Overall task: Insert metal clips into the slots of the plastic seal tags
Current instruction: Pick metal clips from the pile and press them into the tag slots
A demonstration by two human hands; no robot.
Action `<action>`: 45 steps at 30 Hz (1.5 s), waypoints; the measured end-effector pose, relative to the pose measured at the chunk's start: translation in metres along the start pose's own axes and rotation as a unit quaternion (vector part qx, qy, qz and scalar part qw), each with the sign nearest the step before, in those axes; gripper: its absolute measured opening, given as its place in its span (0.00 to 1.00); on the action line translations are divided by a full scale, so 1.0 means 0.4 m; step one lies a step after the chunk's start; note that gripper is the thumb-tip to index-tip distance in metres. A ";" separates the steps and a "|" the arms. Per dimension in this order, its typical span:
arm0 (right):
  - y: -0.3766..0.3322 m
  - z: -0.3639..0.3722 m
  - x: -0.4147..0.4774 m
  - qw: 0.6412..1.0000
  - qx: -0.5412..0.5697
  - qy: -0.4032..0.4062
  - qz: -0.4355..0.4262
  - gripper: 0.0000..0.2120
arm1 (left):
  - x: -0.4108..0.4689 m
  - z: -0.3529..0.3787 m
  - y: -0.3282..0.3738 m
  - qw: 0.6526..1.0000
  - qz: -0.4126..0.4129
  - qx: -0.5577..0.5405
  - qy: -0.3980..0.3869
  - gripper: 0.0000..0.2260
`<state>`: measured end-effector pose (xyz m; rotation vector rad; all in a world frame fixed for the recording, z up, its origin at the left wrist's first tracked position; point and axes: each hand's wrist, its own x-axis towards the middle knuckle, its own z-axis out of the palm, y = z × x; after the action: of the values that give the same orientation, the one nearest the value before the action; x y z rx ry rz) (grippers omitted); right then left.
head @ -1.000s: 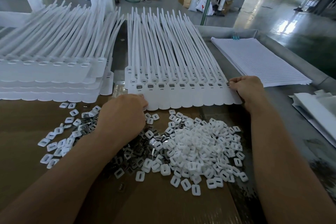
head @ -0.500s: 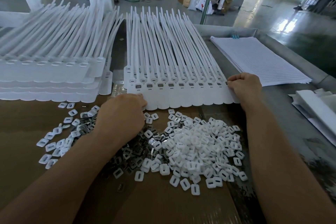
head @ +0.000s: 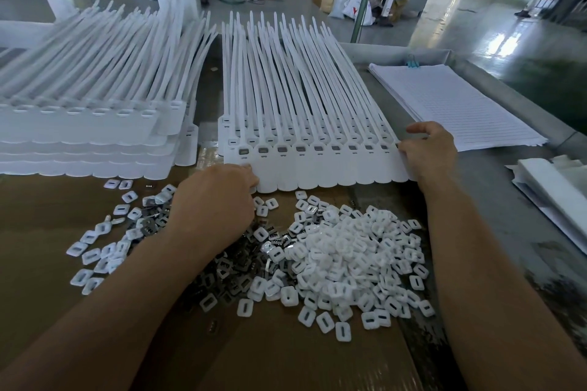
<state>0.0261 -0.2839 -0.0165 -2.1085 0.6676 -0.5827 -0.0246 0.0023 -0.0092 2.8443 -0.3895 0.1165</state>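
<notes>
Because the head camera is your only view, take everything from there. The sheet of seal tags (head: pixel 317 170) lies flat at the far edge of the cardboard (head: pixel 286 359), its long tails fanned away from you and its row of slots facing up. Most of those slots show grey, so they look filled already, though the ones on the right are too small to be sure.

Your right hand (head: pixel 428 152) pinches the right end of the sheet with curled fingers, thumb lifted above it. Your left hand (head: pixel 219 197) sits knuckles-up at the near left corner with its fingers curled under. The back of the hand hides whether it grips the corner, so I cannot tell.

The metal clips (head: pixel 228 270) lie in a dark heap under your left wrist, mixed at the edge with a bigger heap of white caps (head: pixel 349 251).

Expect the sheet to be light and floppy, since it is thin joined plastic that will likely sag in the middle. Take it by both ends at the thick heads, not by the tails.

The clips are probably thin, stiff and slick, and the edges may be sharp. Pick them singly by the edges, fingertip and thumb.
</notes>
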 end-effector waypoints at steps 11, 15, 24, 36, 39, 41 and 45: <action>-0.042 -0.040 -0.029 0.996 -0.056 -0.023 -0.064 0.09 | -0.003 0.000 0.005 1.000 0.001 -0.002 0.012 0.14; -0.102 -0.063 -0.081 0.978 0.005 -0.160 -0.134 0.03 | -0.002 0.002 0.004 1.000 -0.002 0.000 0.008 0.14; -0.159 -0.042 -0.182 0.822 -0.117 -0.525 -0.189 0.05 | -0.005 0.005 0.003 1.000 0.001 -0.013 0.022 0.15; -0.189 -0.045 -0.219 0.727 -0.169 -0.631 -0.214 0.14 | -0.006 0.003 0.004 1.000 -0.006 -0.005 0.023 0.15; -0.191 -0.039 -0.228 0.730 -0.177 -0.623 -0.219 0.12 | -0.006 0.003 0.006 1.000 -0.006 -0.005 0.021 0.15; -0.189 -0.035 -0.230 0.736 -0.177 -0.613 -0.225 0.10 | -0.006 0.002 0.006 1.000 -0.006 -0.005 0.019 0.15; -0.186 -0.035 -0.226 0.740 -0.174 -0.606 -0.234 0.06 | -0.006 0.001 0.006 1.000 -0.003 -0.001 0.019 0.14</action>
<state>-0.0316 -0.1957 0.0368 -2.4172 -0.5672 0.7712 -0.0275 0.0004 -0.0093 2.8362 -0.3729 0.1696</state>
